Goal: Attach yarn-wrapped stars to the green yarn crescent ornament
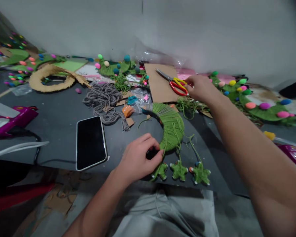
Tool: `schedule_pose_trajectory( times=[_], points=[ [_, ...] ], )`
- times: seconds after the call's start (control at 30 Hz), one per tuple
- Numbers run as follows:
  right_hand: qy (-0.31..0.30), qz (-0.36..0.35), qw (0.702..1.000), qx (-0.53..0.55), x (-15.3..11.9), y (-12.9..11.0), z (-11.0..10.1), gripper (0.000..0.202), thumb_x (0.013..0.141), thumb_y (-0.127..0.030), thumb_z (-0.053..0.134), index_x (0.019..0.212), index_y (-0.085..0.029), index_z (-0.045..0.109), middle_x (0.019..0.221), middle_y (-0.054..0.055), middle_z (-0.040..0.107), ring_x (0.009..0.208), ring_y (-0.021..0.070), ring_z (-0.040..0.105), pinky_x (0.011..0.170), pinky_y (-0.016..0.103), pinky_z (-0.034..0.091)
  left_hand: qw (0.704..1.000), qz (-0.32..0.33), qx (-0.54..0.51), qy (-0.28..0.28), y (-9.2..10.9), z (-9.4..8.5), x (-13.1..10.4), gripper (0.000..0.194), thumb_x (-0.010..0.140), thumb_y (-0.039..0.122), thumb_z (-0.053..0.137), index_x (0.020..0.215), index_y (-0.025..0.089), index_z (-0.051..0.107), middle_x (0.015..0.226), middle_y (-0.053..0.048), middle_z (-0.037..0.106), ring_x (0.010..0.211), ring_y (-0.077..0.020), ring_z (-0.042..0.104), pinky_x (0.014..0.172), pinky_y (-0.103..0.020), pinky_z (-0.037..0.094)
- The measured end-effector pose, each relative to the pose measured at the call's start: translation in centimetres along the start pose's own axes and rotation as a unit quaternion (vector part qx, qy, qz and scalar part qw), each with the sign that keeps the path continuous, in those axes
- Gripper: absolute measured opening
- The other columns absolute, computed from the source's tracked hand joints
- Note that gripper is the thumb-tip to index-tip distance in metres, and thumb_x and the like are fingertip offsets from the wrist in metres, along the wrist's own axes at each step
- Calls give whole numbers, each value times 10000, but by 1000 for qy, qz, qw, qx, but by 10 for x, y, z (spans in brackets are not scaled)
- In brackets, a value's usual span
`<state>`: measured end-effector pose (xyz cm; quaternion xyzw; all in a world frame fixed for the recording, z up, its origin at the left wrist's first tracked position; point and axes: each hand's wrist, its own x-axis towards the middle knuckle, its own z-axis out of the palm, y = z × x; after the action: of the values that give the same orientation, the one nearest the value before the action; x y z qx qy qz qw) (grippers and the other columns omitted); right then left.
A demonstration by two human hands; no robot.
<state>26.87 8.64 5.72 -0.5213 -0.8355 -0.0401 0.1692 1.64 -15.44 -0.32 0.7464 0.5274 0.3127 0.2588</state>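
A crescent wrapped in green yarn (174,126) lies on the dark table in front of me. My left hand (143,156) is at its lower tip, thumb and forefinger pinched on the green yarn there. Three green yarn stars, one of them a star (179,170) in the middle, hang by strands from the crescent near the table's front edge. My right hand (199,87) reaches to the back, its fingers closed at the handles of red-and-yellow scissors (176,85). The scissors' blades point left over a piece of brown cardboard (159,90); the fingertips are partly hidden.
Left of the crescent lie a phone (91,144), a heap of grey yarn (103,98) and a tan ring (43,87). A purple glue gun (19,120) with a cable is at far left. Pompom-covered green pieces (263,105) line the back and right.
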Motion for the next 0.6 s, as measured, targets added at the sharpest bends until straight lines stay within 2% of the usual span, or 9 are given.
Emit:
schedule_pose_trajectory(
  times=[0.03,0.07,0.17,0.27,0.33,0.43,0.5,0.53,0.6],
  points=[
    [-21,-10,1000,-12,13,8,8,433,1093,-300,436,1025,-15,754,893,74,710,779,75,637,763,246,455,1000,5,-3,1,0,0,0,105,926,274,655,850,202,643,843,2,601,754,-139,575,683,-277,436],
    [-36,-19,999,-24,23,16,15,405,1097,-354,476,1039,-55,744,913,48,703,775,79,643,754,231,491,1000,11,-6,2,0,0,0,82,928,264,647,876,201,650,855,-3,609,761,-141,581,683,-276,442],
    [-70,-45,995,-58,40,33,34,335,1079,-431,576,1116,-122,701,1040,36,704,874,133,687,812,304,604,999,29,-16,7,-1,1,1,81,948,240,616,968,197,682,914,-28,642,816,-154,613,713,-280,479],
    [-80,-74,990,-92,48,39,44,394,1105,-445,508,1144,-109,710,1108,41,696,991,175,710,885,324,602,999,37,-18,9,-2,1,0,121,960,250,610,1019,190,697,937,-43,656,838,-163,632,742,-293,511],
    [-71,-89,987,-114,53,38,43,418,1102,-464,505,1122,-102,715,1081,36,695,962,164,710,864,309,604,999,39,-16,11,-2,1,0,134,950,266,636,1037,186,700,935,-44,657,834,-165,636,747,-297,522],
    [-37,-88,985,-145,59,33,28,489,1123,-466,437,1078,-72,724,1026,20,689,832,96,694,763,223,577,999,39,-23,18,-2,2,0,155,932,269,671,1055,181,705,935,-43,659,839,-164,644,744,-293,528],
    [-4,-79,984,-158,62,30,8,711,1109,-522,283,1101,29,731,1087,61,695,840,63,707,639,127,436,998,45,-30,22,-2,3,1,157,932,255,668,1059,174,711,948,-48,665,842,-162,647,747,-290,529],
    [13,-74,984,-159,63,29,-4,862,1038,-609,249,1126,111,714,1127,128,701,893,103,728,559,130,331,998,48,-33,24,-2,4,1,153,937,242,658,1060,171,714,958,-51,670,842,-158,647,754,-289,530],
    [41,-65,985,-153,64,27,-31,1068,843,-756,329,1159,203,678,1167,280,693,1034,267,736,477,189,178,997,56,-37,31,-3,5,1,149,945,217,638,1056,166,724,976,-55,679,833,-148,646,763,-284,530]
  ],
)
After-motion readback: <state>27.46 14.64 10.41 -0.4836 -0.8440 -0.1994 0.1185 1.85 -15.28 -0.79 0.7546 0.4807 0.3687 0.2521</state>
